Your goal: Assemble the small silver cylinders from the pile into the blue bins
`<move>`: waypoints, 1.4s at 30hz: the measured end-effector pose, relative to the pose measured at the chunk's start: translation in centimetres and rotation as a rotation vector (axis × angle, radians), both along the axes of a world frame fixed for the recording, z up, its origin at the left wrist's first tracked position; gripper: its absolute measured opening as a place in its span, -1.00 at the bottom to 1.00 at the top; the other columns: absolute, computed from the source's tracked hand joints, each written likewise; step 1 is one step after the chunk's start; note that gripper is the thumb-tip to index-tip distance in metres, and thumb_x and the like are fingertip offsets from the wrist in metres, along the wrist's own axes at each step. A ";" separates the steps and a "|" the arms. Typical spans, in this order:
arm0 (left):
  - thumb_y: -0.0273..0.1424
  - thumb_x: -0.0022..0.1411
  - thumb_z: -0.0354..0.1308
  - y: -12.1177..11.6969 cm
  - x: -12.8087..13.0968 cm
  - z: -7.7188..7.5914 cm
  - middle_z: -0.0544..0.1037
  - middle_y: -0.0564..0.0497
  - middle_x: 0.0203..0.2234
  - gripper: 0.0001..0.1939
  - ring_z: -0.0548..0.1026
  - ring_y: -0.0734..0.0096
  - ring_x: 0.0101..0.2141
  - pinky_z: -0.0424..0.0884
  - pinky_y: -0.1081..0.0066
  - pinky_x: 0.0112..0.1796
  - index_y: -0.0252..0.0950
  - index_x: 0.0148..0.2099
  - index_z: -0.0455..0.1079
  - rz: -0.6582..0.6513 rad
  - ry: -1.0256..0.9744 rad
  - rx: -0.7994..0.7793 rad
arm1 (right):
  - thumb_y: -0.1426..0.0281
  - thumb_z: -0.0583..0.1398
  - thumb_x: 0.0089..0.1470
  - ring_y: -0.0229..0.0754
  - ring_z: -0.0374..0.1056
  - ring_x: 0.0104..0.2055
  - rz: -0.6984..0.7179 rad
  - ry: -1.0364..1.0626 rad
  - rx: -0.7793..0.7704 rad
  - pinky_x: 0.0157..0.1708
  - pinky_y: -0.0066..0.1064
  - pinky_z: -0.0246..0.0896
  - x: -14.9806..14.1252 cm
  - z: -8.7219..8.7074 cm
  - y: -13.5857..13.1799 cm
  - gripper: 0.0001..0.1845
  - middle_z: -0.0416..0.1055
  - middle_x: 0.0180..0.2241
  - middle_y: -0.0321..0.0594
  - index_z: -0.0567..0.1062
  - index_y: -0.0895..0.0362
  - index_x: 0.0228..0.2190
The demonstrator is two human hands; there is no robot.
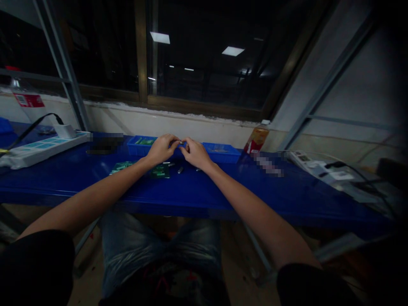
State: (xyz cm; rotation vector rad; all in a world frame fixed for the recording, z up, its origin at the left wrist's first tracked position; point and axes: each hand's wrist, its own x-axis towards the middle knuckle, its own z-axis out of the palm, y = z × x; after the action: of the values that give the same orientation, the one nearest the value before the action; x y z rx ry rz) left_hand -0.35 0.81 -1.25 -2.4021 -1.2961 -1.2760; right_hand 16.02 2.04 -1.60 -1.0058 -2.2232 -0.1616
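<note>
Blue table (191, 193), across the middle of the frame. Two hands, left (163, 148) and right (195, 153), at centre, fingertips together on one small metallic piece (181, 142). Blue trays, two: one (133, 149) left of centre, green pieces inside; one (234, 156) right of centre. Green boards (161, 171), below the left hand. Small metal cylinder (180, 170), lying below the hands. Bottle, amber contents (257, 139), right of the right-hand tray. White power strip (47, 148), at left. Bottle, red label (28, 100), upper left.
</note>
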 end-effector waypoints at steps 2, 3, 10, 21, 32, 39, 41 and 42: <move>-0.31 0.22 -0.06 -0.1 0.0 0.0 0.52 -0.09 -0.39 -0.71 0.43 0.34 -0.38 0.29 0.38 -0.31 -0.35 -0.27 0.43 0.021 0.004 -0.027 | 0.34 0.04 0.11 -0.19 0.30 -0.33 0.018 -0.012 0.011 -0.32 -0.40 0.10 0.1 0.1 0.2 -0.77 0.41 -0.35 -0.16 0.38 0.17 -0.23; -0.29 0.23 -0.08 -0.2 0.1 0.0 0.52 -0.08 -0.42 -0.69 0.43 0.35 -0.41 0.29 0.39 -0.33 -0.35 -0.29 0.43 0.038 0.002 -0.047 | 0.34 0.03 0.12 -0.19 0.30 -0.30 0.035 -0.023 0.017 -0.29 -0.40 0.09 0.1 0.1 0.4 -0.78 0.41 -0.33 -0.16 0.39 0.16 -0.26; -0.30 0.20 -0.02 -0.4 0.2 0.1 0.52 -0.03 -0.48 -0.74 0.40 0.44 -0.49 0.27 0.45 -0.42 -0.34 -0.21 0.40 0.008 -0.090 -0.108 | 0.33 -0.05 0.17 -0.19 0.28 -0.27 0.106 -0.079 -0.016 -0.27 -0.40 0.08 0.4 0.3 0.7 -0.73 0.42 -0.32 -0.15 0.40 0.16 -0.30; -0.41 0.12 0.06 0.2 0.2 0.0 0.56 -0.05 -0.36 -0.79 0.46 0.42 -0.37 0.34 0.42 -0.30 -0.38 -0.22 0.43 -0.145 -0.169 -0.169 | 0.28 -0.08 0.18 -0.21 0.29 -0.32 0.103 -0.063 -0.041 -0.31 -0.43 0.06 0.9 0.1 0.5 -0.71 0.41 -0.36 -0.18 0.37 0.15 -0.32; -0.24 0.20 -0.06 0.7 0.1 -0.4 0.51 -0.04 -0.55 -0.66 0.41 0.44 -0.53 0.28 0.45 -0.48 -0.36 -0.39 0.42 -0.092 -0.162 -0.272 | 0.33 0.06 0.08 -0.23 0.26 -0.44 -0.001 0.055 0.005 -0.39 -0.42 0.08 0.4 -0.1 0.0 -0.78 0.37 -0.48 -0.24 0.31 0.17 -0.22; -0.26 0.24 -0.10 0.3 0.2 -0.4 0.50 -0.04 -0.52 -0.68 0.44 0.43 -0.51 0.31 0.44 -0.46 -0.34 -0.34 0.38 -0.117 -0.122 -0.246 | 0.29 0.01 0.13 -0.20 0.30 -0.36 0.020 0.006 0.035 -0.35 -0.42 0.07 0.7 0.0 -0.3 -0.79 0.42 -0.38 -0.17 0.35 0.14 -0.30; -0.34 0.20 -0.04 0.1 0.4 -0.4 0.52 -0.04 -0.43 -0.77 0.45 0.44 -0.46 0.34 0.45 -0.41 -0.34 -0.20 0.35 -0.165 -0.147 -0.189 | 0.29 -0.02 0.15 -0.18 0.31 -0.35 -0.003 -0.007 0.038 -0.35 -0.41 0.06 0.7 0.0 -0.4 -0.78 0.42 -0.37 -0.17 0.36 0.13 -0.32; -0.38 0.18 -0.02 0.0 0.4 -0.4 0.52 -0.04 -0.39 -0.78 0.46 0.45 -0.43 0.35 0.45 -0.38 -0.34 -0.14 0.33 -0.184 -0.154 -0.161 | 0.29 -0.04 0.16 -0.18 0.31 -0.35 -0.021 -0.011 0.038 -0.36 -0.41 0.06 0.7 0.0 -0.4 -0.76 0.42 -0.38 -0.17 0.36 0.13 -0.34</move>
State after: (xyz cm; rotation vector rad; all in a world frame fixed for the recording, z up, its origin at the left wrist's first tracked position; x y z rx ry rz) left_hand 0.10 0.78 -1.66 -2.6332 -1.2865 -1.4843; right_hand 16.69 1.63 -1.56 -1.0105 -2.2120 -0.2185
